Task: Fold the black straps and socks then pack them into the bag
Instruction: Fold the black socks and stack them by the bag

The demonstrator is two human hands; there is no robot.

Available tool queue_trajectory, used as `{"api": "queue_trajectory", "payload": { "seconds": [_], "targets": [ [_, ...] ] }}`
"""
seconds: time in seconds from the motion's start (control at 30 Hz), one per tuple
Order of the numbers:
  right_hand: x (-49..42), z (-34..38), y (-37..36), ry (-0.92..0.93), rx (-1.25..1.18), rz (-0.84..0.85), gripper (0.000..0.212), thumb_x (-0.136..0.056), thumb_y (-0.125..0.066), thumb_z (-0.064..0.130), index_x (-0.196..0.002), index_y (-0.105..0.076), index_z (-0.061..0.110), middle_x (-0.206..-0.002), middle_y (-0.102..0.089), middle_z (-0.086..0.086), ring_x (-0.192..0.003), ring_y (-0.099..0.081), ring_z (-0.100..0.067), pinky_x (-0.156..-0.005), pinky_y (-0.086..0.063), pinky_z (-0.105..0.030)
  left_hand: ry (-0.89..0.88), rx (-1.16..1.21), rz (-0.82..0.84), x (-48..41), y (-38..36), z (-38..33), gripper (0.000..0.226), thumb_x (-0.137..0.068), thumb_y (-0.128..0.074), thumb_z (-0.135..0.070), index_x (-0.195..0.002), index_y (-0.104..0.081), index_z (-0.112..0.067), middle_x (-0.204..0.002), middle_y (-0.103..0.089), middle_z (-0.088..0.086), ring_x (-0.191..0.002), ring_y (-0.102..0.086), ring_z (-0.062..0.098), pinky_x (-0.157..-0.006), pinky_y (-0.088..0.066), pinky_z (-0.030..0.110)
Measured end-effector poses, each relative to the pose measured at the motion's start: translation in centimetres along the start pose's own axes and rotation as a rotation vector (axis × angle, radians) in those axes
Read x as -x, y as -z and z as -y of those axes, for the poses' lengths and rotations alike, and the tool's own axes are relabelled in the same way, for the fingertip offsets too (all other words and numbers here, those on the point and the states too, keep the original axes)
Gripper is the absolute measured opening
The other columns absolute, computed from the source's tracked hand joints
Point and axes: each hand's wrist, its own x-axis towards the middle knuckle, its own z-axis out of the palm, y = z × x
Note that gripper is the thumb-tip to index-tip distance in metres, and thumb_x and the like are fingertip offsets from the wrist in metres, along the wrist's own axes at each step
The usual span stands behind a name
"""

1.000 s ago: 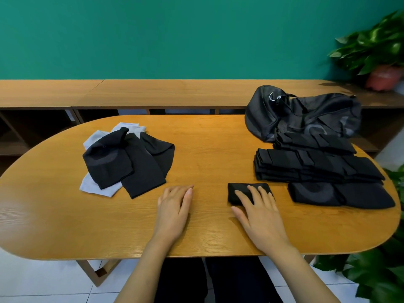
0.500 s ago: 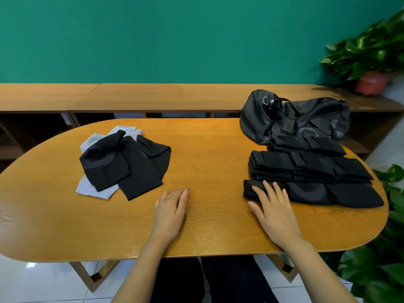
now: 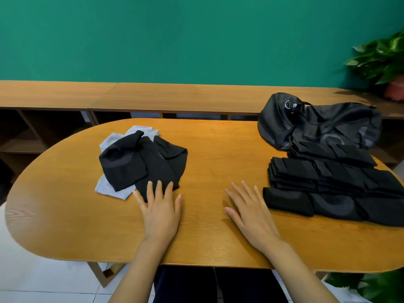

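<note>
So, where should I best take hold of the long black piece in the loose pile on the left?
Probably the near end of the long black piece, from the person's side: it lies flat and exposed under fingertips of the left hand, while farther back other pieces overlap it.

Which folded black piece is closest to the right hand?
The small piece at the front row's left end, beside the right hand; the rest lie farther right or behind.
</note>
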Motion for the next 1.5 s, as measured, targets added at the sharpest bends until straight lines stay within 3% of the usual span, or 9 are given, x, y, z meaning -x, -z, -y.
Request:
{"api": "queue_trajectory", "payload": {
  "seconds": [0.1,0.23,0.47,0.63,0.9,1.03,1.27,1.37,1.5],
  "targets": [
    [-2.4,2.1,-0.7,0.031,-0.076,0.032,0.062,-0.098,-0.016,0.058,-0.151,-0.027,0.030,-0.160,-0.020,0.008,-0.150,-0.003,-0.012,-0.120,0.007,-0.033,-0.055,0.061,0.004,0.1,0.2,0.7,0.073,-0.092,-0.009,-0.058,-0.139,-0.051,-0.023,-0.140,-0.054,0.000,-0.136,-0.041,0.020,-0.116,0.010,0.054],
    [-6.8,4.5,-1.8,0.098,-0.165,0.038,0.049,-0.103,-0.033,0.046,-0.149,-0.031,0.028,-0.157,-0.029,0.007,-0.148,-0.013,-0.014,-0.120,0.000,-0.032,-0.134,0.190,-0.053,-1.0,0.6,1.8,0.042,-0.098,-0.046,-0.043,-0.131,-0.057,-0.021,-0.116,-0.067,-0.006,-0.113,-0.057,0.012,-0.121,-0.005,0.047],
    [-14.4,8.6,-2.0,0.047,-0.311,0.094,0.052,-0.101,-0.043,0.043,-0.149,-0.031,0.027,-0.143,-0.048,0.003,-0.135,-0.030,-0.021,-0.107,-0.030,-0.036,-0.120,0.162,-0.222,-5.2,1.6,4.8,0.026,-0.092,-0.064,-0.023,-0.118,-0.067,-0.021,-0.130,-0.062,0.001,-0.122,-0.052,0.021,-0.115,-0.017,0.044],
    [-17.6,11.3,-2.4,0.007,-0.609,0.152,0.060,-0.096,-0.058,0.035,-0.149,-0.030,0.032,-0.133,-0.054,-0.004,-0.130,-0.038,-0.019,-0.103,-0.038,-0.035,0.108,0.270,-0.025,-8.3,1.5,7.4,0.050,-0.097,-0.053,-0.039,-0.143,-0.045,-0.021,-0.156,-0.031,0.008,-0.140,-0.029,0.035,-0.117,-0.018,0.051],
    [-18.6,11.2,-0.9,0.112,-0.752,0.171,0.044,-0.094,-0.056,0.001,-0.138,-0.053,0.009,-0.147,-0.043,-0.001,-0.136,-0.039,-0.014,-0.106,-0.030,-0.017,0.153,0.387,-0.090,-7.6,0.8,7.3,0.069,-0.093,-0.015,-0.063,-0.149,-0.035,-0.027,-0.157,-0.029,-0.001,-0.143,-0.025,0.021,-0.118,-0.016,0.046],
    [-14.6,4.7,1.9,-0.066,-0.956,0.036,0.041,-0.097,-0.056,0.005,-0.137,-0.054,0.013,-0.141,-0.042,0.011,-0.128,-0.042,-0.007,-0.100,-0.039,-0.015,0.173,0.344,-0.063,-7.9,1.1,7.5,0.051,-0.102,-0.027,-0.049,-0.147,-0.038,-0.027,-0.158,-0.028,0.000,-0.144,-0.022,0.024,-0.118,-0.011,0.051],
    [-5.2,-0.6,0.2,-0.245,-0.146,0.082,0.058,-0.099,-0.048,0.044,-0.151,-0.029,0.031,-0.162,-0.009,0.001,-0.147,-0.012,-0.023,-0.114,-0.029,-0.037,-0.102,0.231,0.090,-6.6,0.0,2.8,0.068,-0.092,-0.007,-0.061,-0.144,-0.043,-0.034,-0.157,-0.029,-0.009,-0.146,-0.016,0.014,-0.117,0.006,0.053],
    [-3.7,0.1,-0.6,-0.123,-0.060,0.100,0.062,-0.096,-0.026,0.061,-0.153,-0.023,0.034,-0.163,-0.004,0.009,-0.150,0.002,-0.015,-0.120,-0.006,-0.033,-0.187,0.105,0.162,-5.5,-0.9,1.6,0.075,-0.088,0.005,-0.062,-0.146,-0.036,-0.040,-0.157,-0.026,-0.014,-0.148,-0.011,0.010,-0.113,0.017,0.056],
    [-2.9,0.6,-1.7,-0.025,-0.057,0.196,0.087,-0.078,0.011,0.074,-0.154,-0.010,0.039,-0.162,-0.002,0.016,-0.149,0.008,-0.007,-0.118,0.011,-0.033,-0.051,0.036,0.163,-4.8,-0.1,1.4,0.054,-0.102,-0.016,-0.053,-0.149,-0.033,-0.035,-0.159,-0.024,-0.009,-0.149,-0.007,0.014,-0.112,0.019,0.057]
  ]
}}
